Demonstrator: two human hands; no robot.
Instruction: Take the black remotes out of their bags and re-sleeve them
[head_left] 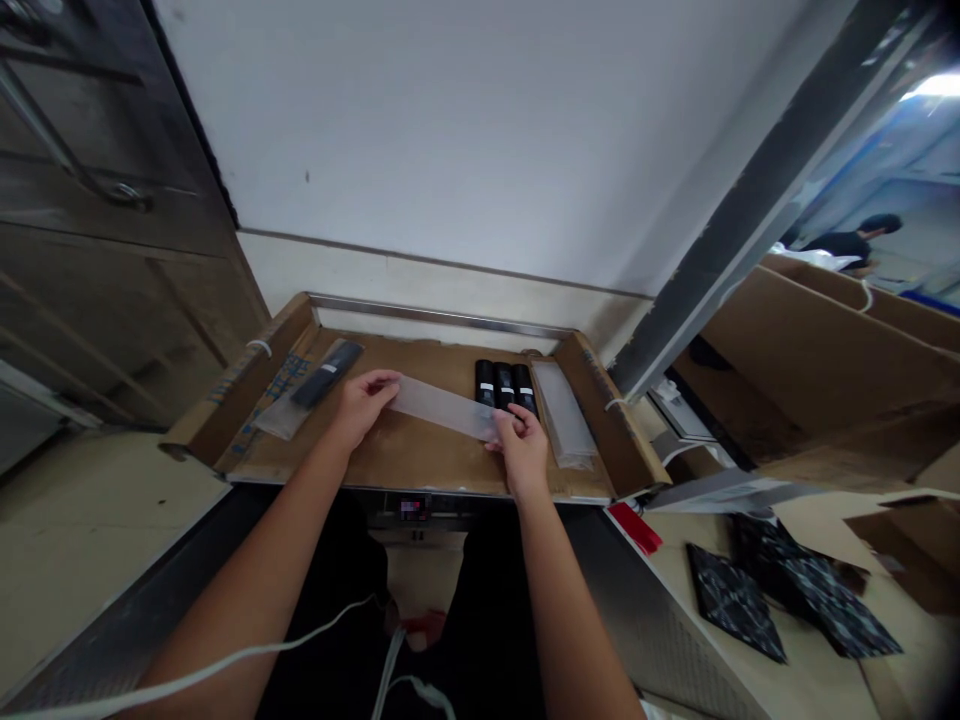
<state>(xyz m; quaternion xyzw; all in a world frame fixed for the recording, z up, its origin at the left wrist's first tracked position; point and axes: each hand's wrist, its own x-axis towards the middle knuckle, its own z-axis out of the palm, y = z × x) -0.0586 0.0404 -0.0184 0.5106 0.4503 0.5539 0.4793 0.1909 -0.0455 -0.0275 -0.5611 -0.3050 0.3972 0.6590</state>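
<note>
A long, translucent plastic sleeve [442, 408] is stretched between my two hands above the cardboard-lined table. My left hand [366, 402] pinches its left end; my right hand [521, 440] grips the other end with thumb and fingers. Just behind my right hand lie three black cylindrical items [505, 384] side by side, each with a small white label. To their right rests a stack of flat clear plastic sleeves [562, 412]. At the left, a black item [328, 374] with a white label lies partly inside a clear sleeve.
Folded cardboard walls [611, 415] edge the table at both sides. A large cardboard box [832, 370] stands to the right, with dark patterned bags [810, 590] on the floor below. A white cable [247, 652] crosses my left forearm. Another person [851, 245] is far right.
</note>
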